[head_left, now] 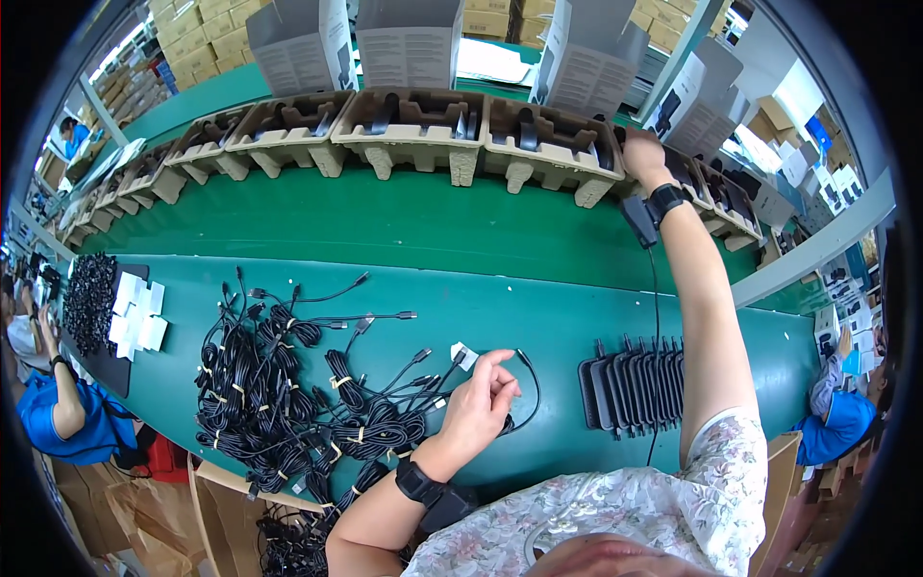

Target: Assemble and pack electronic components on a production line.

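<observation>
My left hand [481, 402] hovers over the green table by the right end of a heap of black cables [255, 385]. Its fingers curl inward, and whatever they hold is hidden. A loose cable end [534, 385] loops out beside these fingers, and a small white label [464, 357] lies just behind the hand. My right arm stretches far forward. My right hand [642, 154] is at a brown moulded pulp tray [687, 178] in the back row, with its fingers mostly hidden by the hand and tray wall.
Pulp trays [409, 144] holding black parts line a raised shelf, with open grey boxes [409, 43] behind. Flat black ribbed pieces [630, 389] stand in a row at right. White cards [139, 315] lie at left. A thin cord [656, 317] hangs from my right wrist device.
</observation>
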Action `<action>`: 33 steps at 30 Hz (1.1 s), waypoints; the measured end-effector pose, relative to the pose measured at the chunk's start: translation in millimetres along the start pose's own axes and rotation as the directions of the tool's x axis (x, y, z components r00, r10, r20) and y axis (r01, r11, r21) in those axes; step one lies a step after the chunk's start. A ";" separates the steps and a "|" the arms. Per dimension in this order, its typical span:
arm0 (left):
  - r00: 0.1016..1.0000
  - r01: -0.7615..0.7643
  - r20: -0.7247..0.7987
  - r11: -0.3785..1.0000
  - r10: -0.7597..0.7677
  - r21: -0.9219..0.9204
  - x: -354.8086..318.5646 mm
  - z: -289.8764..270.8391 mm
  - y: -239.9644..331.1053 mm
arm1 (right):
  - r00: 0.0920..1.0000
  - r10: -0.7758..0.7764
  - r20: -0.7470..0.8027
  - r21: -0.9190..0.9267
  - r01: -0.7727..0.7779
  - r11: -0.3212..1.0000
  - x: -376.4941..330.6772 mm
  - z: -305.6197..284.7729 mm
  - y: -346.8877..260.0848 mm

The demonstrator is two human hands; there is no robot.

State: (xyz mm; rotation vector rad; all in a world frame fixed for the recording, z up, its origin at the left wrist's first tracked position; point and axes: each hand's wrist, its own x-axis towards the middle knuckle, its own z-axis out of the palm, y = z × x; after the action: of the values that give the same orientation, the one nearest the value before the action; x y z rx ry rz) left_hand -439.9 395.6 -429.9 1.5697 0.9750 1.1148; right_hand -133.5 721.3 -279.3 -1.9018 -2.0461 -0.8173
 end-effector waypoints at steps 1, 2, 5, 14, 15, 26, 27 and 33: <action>1.000 -0.002 0.001 1.000 0.002 0.000 0.4 1.4 1.0 | 1.000 0.001 0.000 0.001 -0.001 1.000 2.6 0.4 3.2; 1.000 -0.004 0.004 1.000 0.004 -0.001 0.7 2.8 1.9 | 0.998 0.070 0.005 0.098 -0.070 0.993 6.9 1.5 8.3; 1.000 -0.001 0.006 1.000 0.001 -0.002 4.7 6.3 2.3 | 0.976 0.214 0.039 0.283 -0.216 0.934 17.4 7.7 21.8; 1.000 0.003 -0.011 0.999 -0.002 0.037 7.5 4.7 -1.4 | 0.994 0.106 0.006 0.217 -0.105 0.971 1.9 14.9 28.3; 1.000 0.005 -0.011 0.999 -0.004 0.051 7.3 3.7 -1.7 | 0.997 0.059 0.051 0.150 -0.066 0.987 -3.4 10.0 29.3; 1.000 0.010 0.028 0.999 -0.011 0.039 10.2 1.7 -7.9 | 0.963 0.108 0.246 0.028 -0.119 0.993 4.8 8.2 37.0; 0.999 0.018 0.036 1.000 -0.018 -0.001 12.3 2.1 -7.3 | 0.970 0.085 0.228 0.050 -0.099 0.994 2.2 9.9 44.6; 0.999 0.022 0.025 1.000 -0.022 -0.020 17.0 2.9 -4.1 | 0.995 0.033 -0.090 0.024 -0.031 0.999 -63.0 -17.5 7.1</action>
State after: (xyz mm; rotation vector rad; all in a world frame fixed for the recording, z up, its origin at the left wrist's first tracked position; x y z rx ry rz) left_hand -432.9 411.8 -430.7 1.5495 0.9590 1.0845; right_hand -121.9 658.9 -296.2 -1.8457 -1.9584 -0.8529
